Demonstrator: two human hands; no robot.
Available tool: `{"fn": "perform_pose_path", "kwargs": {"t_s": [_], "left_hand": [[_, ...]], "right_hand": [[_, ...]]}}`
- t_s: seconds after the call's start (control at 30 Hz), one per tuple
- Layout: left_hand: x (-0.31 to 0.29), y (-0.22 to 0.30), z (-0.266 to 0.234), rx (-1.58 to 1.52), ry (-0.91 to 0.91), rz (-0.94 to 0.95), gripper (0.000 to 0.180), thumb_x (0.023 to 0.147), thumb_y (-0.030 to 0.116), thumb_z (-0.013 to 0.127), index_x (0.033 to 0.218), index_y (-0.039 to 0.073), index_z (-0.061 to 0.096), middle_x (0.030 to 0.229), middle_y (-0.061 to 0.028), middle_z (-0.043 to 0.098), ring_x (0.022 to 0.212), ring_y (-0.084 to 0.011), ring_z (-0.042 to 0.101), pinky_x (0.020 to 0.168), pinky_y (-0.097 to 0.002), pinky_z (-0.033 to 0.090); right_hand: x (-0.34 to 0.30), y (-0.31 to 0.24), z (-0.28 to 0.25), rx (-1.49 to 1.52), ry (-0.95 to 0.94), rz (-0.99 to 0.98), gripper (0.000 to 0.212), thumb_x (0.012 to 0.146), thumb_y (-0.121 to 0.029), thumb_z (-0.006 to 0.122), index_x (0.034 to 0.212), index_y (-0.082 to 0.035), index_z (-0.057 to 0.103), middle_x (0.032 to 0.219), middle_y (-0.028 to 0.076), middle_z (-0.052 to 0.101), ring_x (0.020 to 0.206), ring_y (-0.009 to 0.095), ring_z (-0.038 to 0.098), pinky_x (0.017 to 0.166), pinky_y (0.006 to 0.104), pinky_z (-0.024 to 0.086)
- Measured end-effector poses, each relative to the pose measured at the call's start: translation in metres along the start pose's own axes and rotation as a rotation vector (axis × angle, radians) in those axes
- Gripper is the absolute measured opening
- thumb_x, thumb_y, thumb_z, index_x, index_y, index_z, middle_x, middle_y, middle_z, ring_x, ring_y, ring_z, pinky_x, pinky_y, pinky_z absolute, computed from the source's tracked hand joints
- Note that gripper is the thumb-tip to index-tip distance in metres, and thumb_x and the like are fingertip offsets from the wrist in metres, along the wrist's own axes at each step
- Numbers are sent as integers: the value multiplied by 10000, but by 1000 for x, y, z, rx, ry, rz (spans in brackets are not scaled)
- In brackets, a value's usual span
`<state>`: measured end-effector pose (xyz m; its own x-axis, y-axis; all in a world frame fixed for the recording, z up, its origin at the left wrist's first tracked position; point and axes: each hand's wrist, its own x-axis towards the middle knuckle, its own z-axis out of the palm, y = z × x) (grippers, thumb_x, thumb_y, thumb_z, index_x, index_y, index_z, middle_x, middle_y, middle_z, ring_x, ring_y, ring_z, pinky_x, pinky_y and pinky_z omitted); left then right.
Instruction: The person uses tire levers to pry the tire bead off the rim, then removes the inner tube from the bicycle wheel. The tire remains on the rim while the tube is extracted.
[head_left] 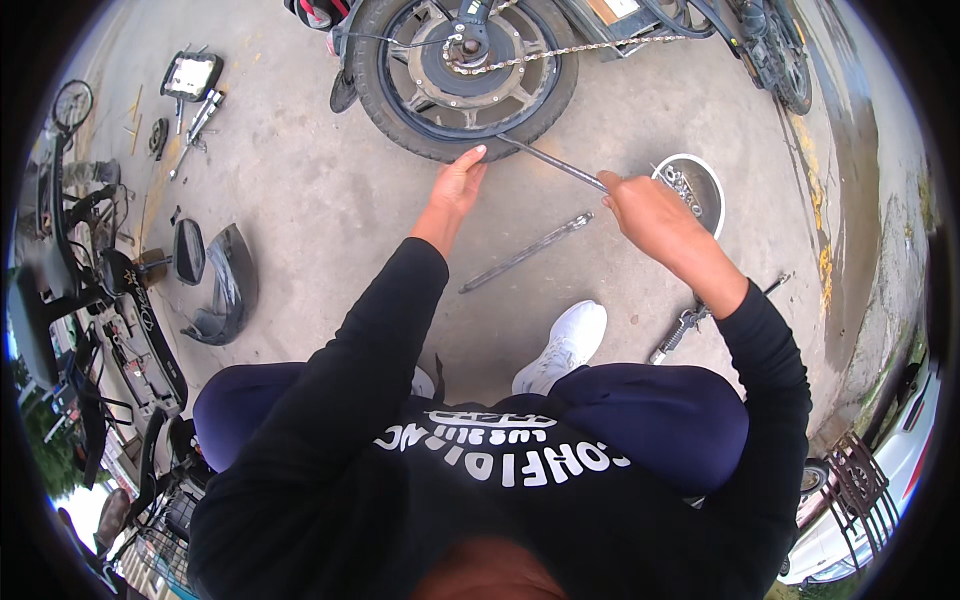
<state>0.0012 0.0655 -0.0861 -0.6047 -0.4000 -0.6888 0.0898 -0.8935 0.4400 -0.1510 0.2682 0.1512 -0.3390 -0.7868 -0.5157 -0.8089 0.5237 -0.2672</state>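
In front of me a wheel with a black tire (400, 135) and a dark metal rim (412, 88) lies at the top middle, with a chain (535, 57) running off to the right from its hub. My right hand (645, 212) is wrapped round the outer end of a tire lever (556, 163). The lever's far tip reaches in between the tire and the rim on the near side. At the tire's near outer edge, my left hand (461, 183) grips the rubber with its thumb on top; its other fingers are partly hidden.
A second metal bar (527, 252) lies on the concrete between my hands. Right of it stand a white bucket (719, 183) holding small metal parts and a metal tool (677, 335). Leftward lie a black curved panel (229, 285), a mirror (188, 251) and several tools (197, 133), beside a parked scooter (140, 325).
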Motion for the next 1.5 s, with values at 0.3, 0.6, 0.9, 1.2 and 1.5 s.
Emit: {"fn": "perform_pose_path", "kwargs": {"t_s": [0.3,0.6,0.9,1.2,1.5], "left_hand": [[-12,5,23,56,69,-28,481,785,120,786,1187,30,537,1178,-69,581,1146,-252,526,1089,-409,349],[-10,79,-23,144,150,70,669,768,294,813,1299,85,465,1310,-77,504,1235,-279,456,1088,-484,314],[3,45,-4,114,136,38,731,758,176,808,1352,179,383,1343,-79,493,1246,-310,461,1023,-585,342],[-1,34,-1,144,110,187,477,798,123,776,1203,99,524,1143,-75,626,1037,-251,628,913,-494,511],[7,31,-14,66,-16,196,512,817,128,761,1259,95,503,1198,-83,609,1120,-266,585,998,-505,457]], "right_hand": [[190,-45,-154,-1108,453,-737,141,747,-198,612,735,-112,723,769,72,710,747,241,694,604,401,511],[151,48,-100,-367,228,-443,185,884,-143,622,922,5,519,740,195,609,766,356,630,664,442,469],[-39,20,124,687,93,254,233,933,-190,592,1081,-21,530,709,200,596,649,344,609,615,414,457],[-28,-27,142,519,117,235,424,965,-182,502,1375,-94,442,744,255,622,698,432,618,647,486,470],[-13,-32,117,657,63,186,436,976,-198,468,1396,-95,414,750,266,618,712,452,615,671,518,461]]}}
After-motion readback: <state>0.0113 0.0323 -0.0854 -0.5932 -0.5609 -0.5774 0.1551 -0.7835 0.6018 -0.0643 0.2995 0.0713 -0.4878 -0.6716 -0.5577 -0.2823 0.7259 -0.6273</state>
